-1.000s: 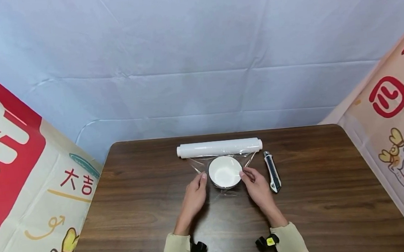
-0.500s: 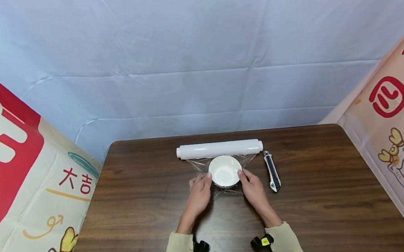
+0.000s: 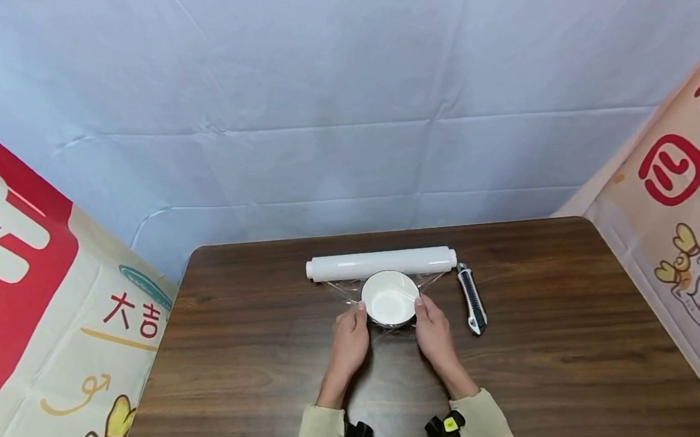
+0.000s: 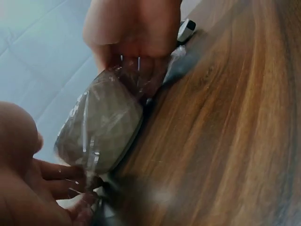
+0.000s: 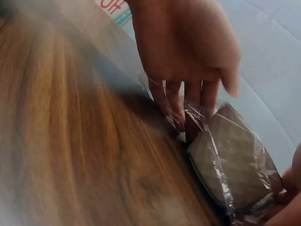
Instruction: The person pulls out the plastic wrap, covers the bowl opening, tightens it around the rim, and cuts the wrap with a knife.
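A bowl [image 3: 390, 298], white inside and grey-brown with a faceted outside, stands upright in the middle of the table. Clear cling film [image 5: 218, 174] wraps wrinkled round its sides and stretches back to a white cling film roll [image 3: 381, 264]. My left hand [image 3: 348, 341] holds the bowl's left side, thumb at the rim and fingers low on the wall over the film. On the opposite side, my right hand [image 3: 435, 334] grips it likewise. Both wrist views show film around the fingers; their tips are partly hidden near the base.
A utility knife [image 3: 472, 298] lies right of the bowl, close to the roll's right end. Under everything is a dark wooden table [image 3: 244, 366], its back edge just behind the roll. A pale blue cloth [image 3: 328, 109] hangs behind, with printed banners at both sides.
Both hands have drawn closer together against the bowl; the left was farther out from the rim before. The roll has shifted slightly toward the bowl. The knife has stayed put.
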### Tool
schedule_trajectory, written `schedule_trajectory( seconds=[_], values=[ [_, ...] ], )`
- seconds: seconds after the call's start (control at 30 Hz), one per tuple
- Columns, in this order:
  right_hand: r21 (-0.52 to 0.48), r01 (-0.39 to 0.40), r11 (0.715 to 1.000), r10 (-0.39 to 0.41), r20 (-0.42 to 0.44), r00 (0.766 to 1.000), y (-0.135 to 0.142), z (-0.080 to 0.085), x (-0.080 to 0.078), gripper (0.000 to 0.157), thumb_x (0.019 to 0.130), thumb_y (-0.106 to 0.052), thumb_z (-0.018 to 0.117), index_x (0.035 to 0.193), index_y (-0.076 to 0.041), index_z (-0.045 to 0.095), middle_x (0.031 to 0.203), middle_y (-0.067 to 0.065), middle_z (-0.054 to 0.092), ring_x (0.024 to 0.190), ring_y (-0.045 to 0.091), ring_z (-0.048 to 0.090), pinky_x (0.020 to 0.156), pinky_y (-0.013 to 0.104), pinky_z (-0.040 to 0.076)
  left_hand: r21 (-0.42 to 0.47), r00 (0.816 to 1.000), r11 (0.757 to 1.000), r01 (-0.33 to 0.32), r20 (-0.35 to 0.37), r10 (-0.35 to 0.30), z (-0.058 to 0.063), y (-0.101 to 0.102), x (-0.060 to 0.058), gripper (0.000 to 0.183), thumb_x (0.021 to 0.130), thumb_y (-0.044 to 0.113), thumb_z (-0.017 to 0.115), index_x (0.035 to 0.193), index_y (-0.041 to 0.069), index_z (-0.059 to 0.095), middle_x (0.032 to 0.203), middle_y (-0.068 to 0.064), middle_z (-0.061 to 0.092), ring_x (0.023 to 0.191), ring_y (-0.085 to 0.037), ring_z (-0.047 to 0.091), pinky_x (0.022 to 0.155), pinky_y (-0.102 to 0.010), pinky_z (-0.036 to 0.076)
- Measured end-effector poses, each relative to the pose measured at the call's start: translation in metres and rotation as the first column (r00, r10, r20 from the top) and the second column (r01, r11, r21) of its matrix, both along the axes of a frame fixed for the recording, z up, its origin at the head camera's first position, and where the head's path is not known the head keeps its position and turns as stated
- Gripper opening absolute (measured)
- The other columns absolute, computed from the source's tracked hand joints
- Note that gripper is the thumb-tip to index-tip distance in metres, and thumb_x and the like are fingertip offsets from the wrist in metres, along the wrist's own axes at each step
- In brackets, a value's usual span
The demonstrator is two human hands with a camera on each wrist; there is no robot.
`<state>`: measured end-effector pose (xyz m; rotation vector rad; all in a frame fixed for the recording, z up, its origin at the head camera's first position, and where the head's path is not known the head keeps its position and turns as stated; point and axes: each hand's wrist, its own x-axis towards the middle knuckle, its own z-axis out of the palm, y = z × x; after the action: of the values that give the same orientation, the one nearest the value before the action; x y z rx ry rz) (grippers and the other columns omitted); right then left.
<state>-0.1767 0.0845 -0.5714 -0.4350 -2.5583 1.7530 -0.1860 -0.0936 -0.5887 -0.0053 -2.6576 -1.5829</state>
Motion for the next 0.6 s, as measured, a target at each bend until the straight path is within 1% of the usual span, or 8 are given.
schedule_trajectory(
  seconds=[0.07,0.1,0.17,0.2,0.27,0.37,0.5,0.6],
  values=[
    [-0.008,0.02,1.0,-0.021,-0.017,1.0,-0.002,0.0,0.0,0.049,0.114,-0.025,0.04,0.153,0.003,0.049,0.156,0.026,0.052,0.149,0.044,0.045,0.124,0.059,0.035,0.002,1.0,1.0,-0.005,-0.004,0.005,-0.001,0.001,-0.001,0.048,0.115,0.037,0.036,0.116,0.005,0.073,0.118,-0.019,0.075,0.116,-0.038,0.066,0.099,-0.056,0.051],
    [-0.013,0.027,1.0,-0.027,-0.024,0.999,-0.003,0.0,0.0,0.049,0.114,-0.025,0.04,0.153,0.003,0.049,0.155,0.026,0.053,0.149,0.044,0.046,0.124,0.059,0.035,0.013,1.0,1.0,-0.008,0.006,0.008,0.003,0.001,-0.001,0.045,0.115,0.034,0.038,0.117,0.004,0.072,0.118,-0.02,0.075,0.117,-0.04,0.067,0.099,-0.057,0.052],
    [-0.026,0.037,0.999,-0.038,-0.03,0.999,-0.005,0.0,0.0,0.048,0.114,-0.023,0.041,0.153,0.004,0.05,0.154,0.027,0.054,0.147,0.044,0.047,0.123,0.059,0.036,0.036,0.999,0.999,-0.015,0.044,0.013,0.007,0.0,-0.001,0.04,0.114,0.029,0.042,0.121,0.003,0.071,0.122,-0.021,0.074,0.122,-0.04,0.067,0.102,-0.057,0.053],
    [-0.042,0.043,0.998,-0.045,-0.032,0.998,-0.005,0.0,-0.001,0.047,0.113,-0.022,0.043,0.152,0.004,0.049,0.153,0.028,0.054,0.146,0.044,0.049,0.123,0.058,0.038,0.048,0.997,0.999,-0.024,0.076,0.02,0.013,0.0,0.001,0.04,0.113,0.029,0.043,0.126,0.003,0.07,0.128,-0.021,0.073,0.128,-0.041,0.065,0.107,-0.059,0.05],
    [-0.08,0.056,0.995,-0.06,-0.045,0.997,-0.005,0.002,-0.002,0.047,0.112,-0.018,0.046,0.152,0.007,0.048,0.152,0.031,0.054,0.144,0.044,0.051,0.122,0.057,0.04,0.043,0.996,0.999,-0.033,0.089,0.03,0.016,-0.001,0.0,0.039,0.112,0.029,0.047,0.132,0.002,0.069,0.131,-0.019,0.073,0.128,-0.037,0.066,0.109,-0.055,0.051],
    [-0.095,0.086,0.992,-0.094,-0.085,0.992,-0.001,0.008,-0.003,0.044,0.11,-0.014,0.052,0.148,0.008,0.05,0.147,0.03,0.059,0.138,0.042,0.058,0.117,0.052,0.046,0.021,0.997,0.998,-0.063,0.045,0.062,0.022,-0.002,-0.002,0.036,0.109,0.025,0.056,0.131,0.001,0.071,0.126,-0.017,0.075,0.121,-0.034,0.069,0.106,-0.051,0.054],
    [-0.069,0.121,0.99,-0.128,-0.107,0.986,0.008,0.02,-0.004,0.041,0.108,-0.013,0.055,0.143,0.007,0.053,0.143,0.028,0.064,0.132,0.04,0.063,0.112,0.048,0.049,-0.021,0.987,0.987,-0.161,-0.029,0.16,0.035,-0.008,-0.002,0.031,0.104,0.022,0.063,0.123,0.002,0.075,0.122,-0.015,0.077,0.12,-0.036,0.067,0.107,-0.053,0.049],
    [-0.058,0.125,0.991,-0.128,-0.065,0.99,0.014,0.024,-0.005,0.042,0.108,-0.016,0.055,0.143,0.008,0.055,0.141,0.03,0.064,0.131,0.041,0.063,0.113,0.051,0.049,-0.036,0.976,0.975,-0.217,-0.014,0.217,0.042,-0.014,-0.003,0.031,0.105,0.023,0.06,0.122,0.002,0.076,0.122,-0.015,0.077,0.124,-0.038,0.067,0.108,-0.055,0.049]
  ],
)
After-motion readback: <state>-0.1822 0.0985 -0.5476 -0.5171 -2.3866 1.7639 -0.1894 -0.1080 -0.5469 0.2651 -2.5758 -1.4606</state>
